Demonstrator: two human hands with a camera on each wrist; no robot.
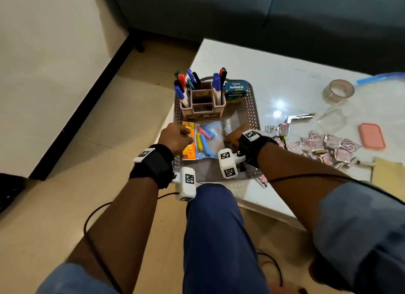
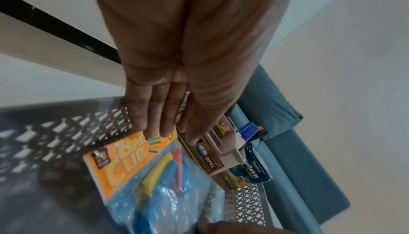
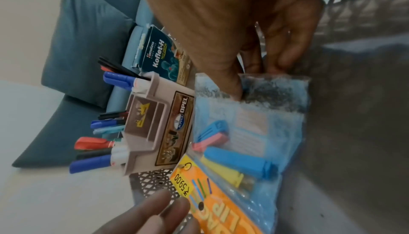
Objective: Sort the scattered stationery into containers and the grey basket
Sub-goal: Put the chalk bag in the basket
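Settling item: clear plastic packet of coloured bag clips with an orange header card (image 1: 198, 140), lying flat on the floor of the grey perforated plastic basket (image 1: 254, 109), just in front of the beige compartmented pen holder (image 1: 202, 105).

My left hand (image 2: 177, 83): fingers straight, tips at the card.

My right hand (image 3: 239, 33): pinching the packet's far edge.

Next, by my judgement: release, then fetch the foil sachets (image 1: 324, 144) from the white worktop (image 1: 285, 83).

Head view alone shows those sachets; right wrist view alone shows the pinch.

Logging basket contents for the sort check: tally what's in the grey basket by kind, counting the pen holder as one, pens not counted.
Pen organiser: 1
Koflet-H box: 1
Bag clip pack: 1
Total in the grey basket: 3
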